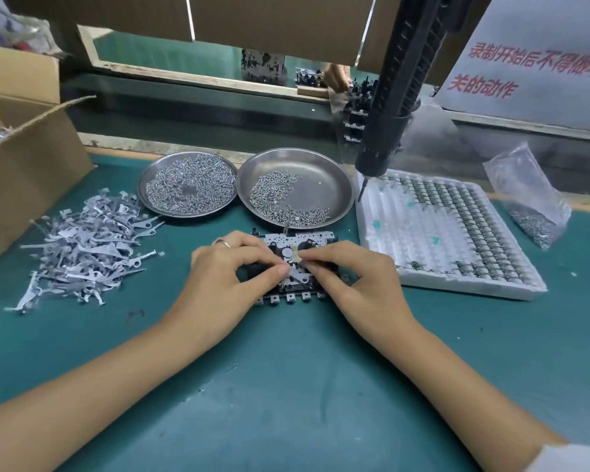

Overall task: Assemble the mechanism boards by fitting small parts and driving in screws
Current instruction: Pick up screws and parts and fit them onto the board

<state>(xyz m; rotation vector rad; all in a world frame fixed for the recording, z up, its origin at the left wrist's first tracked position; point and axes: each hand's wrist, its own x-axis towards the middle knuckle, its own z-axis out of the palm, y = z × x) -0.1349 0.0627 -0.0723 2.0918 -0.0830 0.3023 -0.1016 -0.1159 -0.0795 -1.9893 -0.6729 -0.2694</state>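
A metal mechanism board (288,240) lies flat on the green mat in front of me, largely covered by both hands. My left hand (232,267) rests on its left side, fingers curled, thumb and forefinger pressing on the board's middle. My right hand (351,270) pinches a small pale part (297,255) at the board's centre. The black electric screwdriver (385,131) hangs untouched above the right dish, tip down.
Two steel dishes of screws (188,185) (295,195) stand behind the board. A heap of grey metal levers (86,247) lies at left beside a cardboard box (24,158). At right are a white tray of small parts (447,233) and a plastic bag of screws (532,202).
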